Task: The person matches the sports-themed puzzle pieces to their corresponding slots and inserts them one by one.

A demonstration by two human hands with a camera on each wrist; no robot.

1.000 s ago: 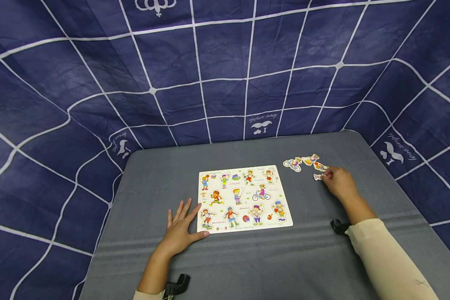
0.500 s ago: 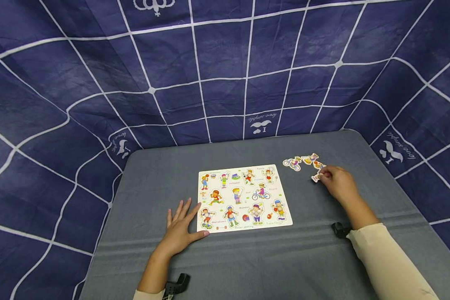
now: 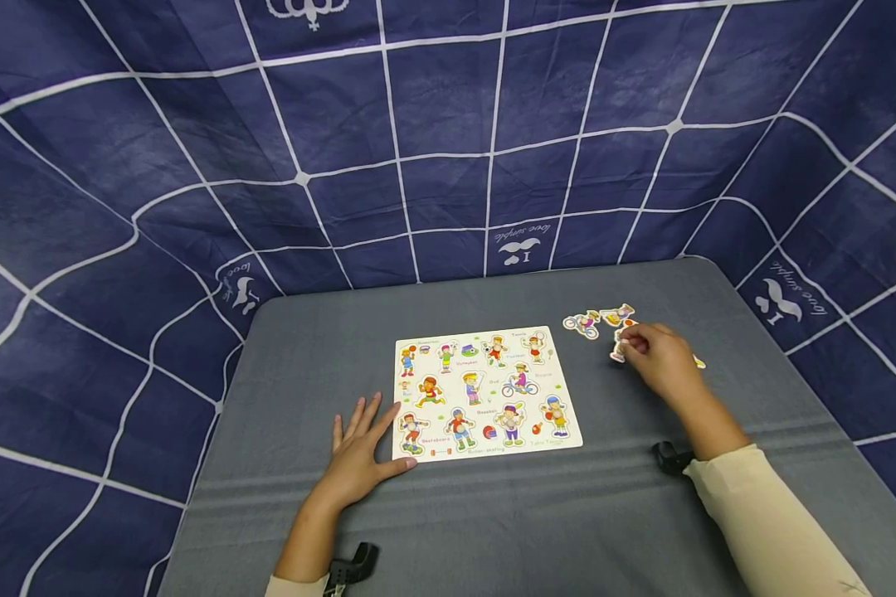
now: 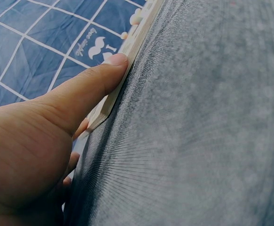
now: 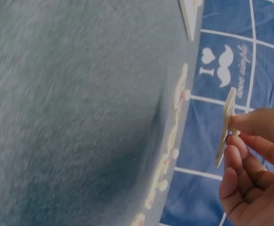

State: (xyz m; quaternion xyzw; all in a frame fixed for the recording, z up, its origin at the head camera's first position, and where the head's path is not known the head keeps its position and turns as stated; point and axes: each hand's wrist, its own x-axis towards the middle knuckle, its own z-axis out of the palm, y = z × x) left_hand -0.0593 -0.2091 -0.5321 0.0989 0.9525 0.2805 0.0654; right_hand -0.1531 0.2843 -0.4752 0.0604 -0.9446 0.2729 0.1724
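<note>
A knobbed puzzle board (image 3: 451, 398) with sports figures lies flat mid-table, with figure pieces lying on it. My left hand (image 3: 358, 460) is spread at its lower left corner, thumb and fingertips at the edge; the left wrist view shows the thumb (image 4: 99, 77) along the board's side. My right hand (image 3: 660, 361) pinches a small puzzle piece (image 3: 617, 351) by its knob, to the right of the board. In the right wrist view this piece (image 5: 224, 132) is seen edge-on, raised off the table, between thumb and fingers. Its picture is partly hidden by my fingers.
Loose pieces lie right of the board: a cyclist piece (image 3: 582, 324) and a yellow-based piece (image 3: 617, 315) near it. Another piece (image 3: 699, 362) peeks out behind my right hand. Grey cloth (image 3: 493, 522) covers the table; a blue checked curtain (image 3: 448, 199) stands behind.
My right hand has moved left with the pinched piece, which has turned more upright in the head view. A piece behind that hand has come into sight. My left hand has stayed put.
</note>
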